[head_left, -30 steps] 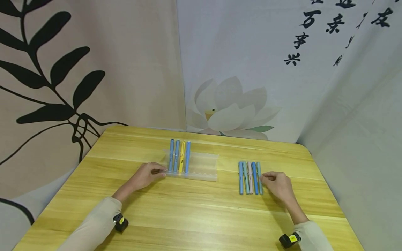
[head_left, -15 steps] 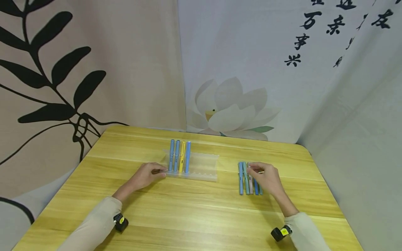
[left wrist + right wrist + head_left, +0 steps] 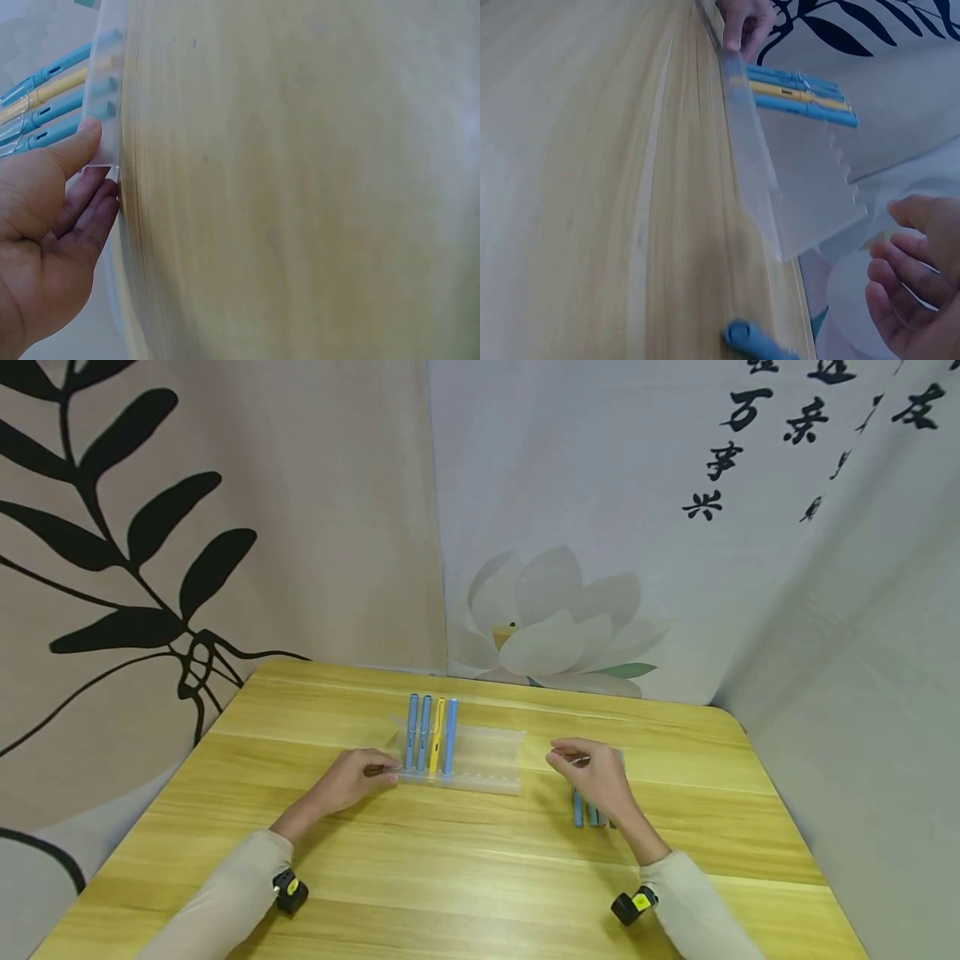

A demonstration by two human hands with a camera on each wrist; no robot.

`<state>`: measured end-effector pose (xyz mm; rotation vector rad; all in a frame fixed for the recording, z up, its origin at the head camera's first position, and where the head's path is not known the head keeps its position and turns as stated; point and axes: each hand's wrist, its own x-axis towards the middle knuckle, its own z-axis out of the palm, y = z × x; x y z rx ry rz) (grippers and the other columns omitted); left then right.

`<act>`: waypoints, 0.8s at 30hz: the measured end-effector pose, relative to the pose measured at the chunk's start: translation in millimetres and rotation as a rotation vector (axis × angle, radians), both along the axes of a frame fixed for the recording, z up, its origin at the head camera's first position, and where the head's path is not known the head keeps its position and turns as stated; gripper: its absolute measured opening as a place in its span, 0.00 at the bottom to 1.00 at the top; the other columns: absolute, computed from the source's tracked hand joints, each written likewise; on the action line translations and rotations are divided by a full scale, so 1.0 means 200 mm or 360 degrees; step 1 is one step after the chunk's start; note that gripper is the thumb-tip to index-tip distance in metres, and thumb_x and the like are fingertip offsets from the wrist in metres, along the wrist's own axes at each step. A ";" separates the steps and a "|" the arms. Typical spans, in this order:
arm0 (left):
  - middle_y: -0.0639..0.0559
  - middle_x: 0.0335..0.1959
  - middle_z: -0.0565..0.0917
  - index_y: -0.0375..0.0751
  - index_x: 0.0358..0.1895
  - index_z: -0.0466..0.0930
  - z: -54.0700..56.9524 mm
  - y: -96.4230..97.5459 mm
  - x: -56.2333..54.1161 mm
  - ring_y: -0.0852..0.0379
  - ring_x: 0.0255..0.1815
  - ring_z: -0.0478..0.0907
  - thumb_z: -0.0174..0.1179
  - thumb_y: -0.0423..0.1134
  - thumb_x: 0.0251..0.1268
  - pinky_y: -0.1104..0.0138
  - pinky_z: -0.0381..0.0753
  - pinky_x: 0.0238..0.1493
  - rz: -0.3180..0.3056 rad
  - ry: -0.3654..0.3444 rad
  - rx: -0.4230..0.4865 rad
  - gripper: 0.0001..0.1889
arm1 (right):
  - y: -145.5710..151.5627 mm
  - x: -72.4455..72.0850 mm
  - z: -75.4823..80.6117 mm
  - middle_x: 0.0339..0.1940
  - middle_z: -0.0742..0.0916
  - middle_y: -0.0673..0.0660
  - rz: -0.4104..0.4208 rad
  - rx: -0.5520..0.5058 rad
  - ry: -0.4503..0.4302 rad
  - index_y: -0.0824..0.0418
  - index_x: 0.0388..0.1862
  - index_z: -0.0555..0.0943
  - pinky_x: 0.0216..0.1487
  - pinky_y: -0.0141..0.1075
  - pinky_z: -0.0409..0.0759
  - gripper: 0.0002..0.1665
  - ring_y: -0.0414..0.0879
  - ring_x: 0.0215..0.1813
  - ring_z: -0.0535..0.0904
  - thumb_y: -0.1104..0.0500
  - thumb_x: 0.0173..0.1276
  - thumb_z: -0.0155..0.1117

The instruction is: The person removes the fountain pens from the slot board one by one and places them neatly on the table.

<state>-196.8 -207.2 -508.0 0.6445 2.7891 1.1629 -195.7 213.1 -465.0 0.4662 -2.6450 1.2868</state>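
My left hand [image 3: 352, 783] pinches the left end of a clear plastic pen rack [image 3: 491, 760]; in the left wrist view the thumb lies on the rack's front strip with fingers below. Blue pens [image 3: 411, 733] and one yellow pen [image 3: 437, 735] stand side by side in the rack's left part. My right hand [image 3: 596, 772] hovers over a row of loose pens [image 3: 577, 810], hiding most of them. Its fingers are loosely bent, and the right wrist view shows nothing between them. One blue pen's end [image 3: 754, 341] shows below it there.
The wooden table [image 3: 465, 868] carries everything. A printed curtain [image 3: 337, 527] hangs behind its far edge, and another pale cloth [image 3: 862, 610] hangs to the right. The rack's right part [image 3: 814, 187] holds no pens.
My right hand has moved left from the right side of the loose pens, across the row, to above its left end. The left hand stays at the rack.
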 end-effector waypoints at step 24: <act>0.45 0.53 0.88 0.38 0.55 0.87 -0.01 -0.01 -0.01 0.49 0.53 0.84 0.66 0.38 0.71 0.55 0.85 0.55 -0.0009 -0.0031 0.0023 0.14 | -0.47 -0.04 -0.05 0.42 0.91 0.51 0.0234 -0.0134 -0.0125 0.61 0.53 0.88 0.45 0.34 0.87 0.16 0.44 0.42 0.87 0.54 0.71 0.71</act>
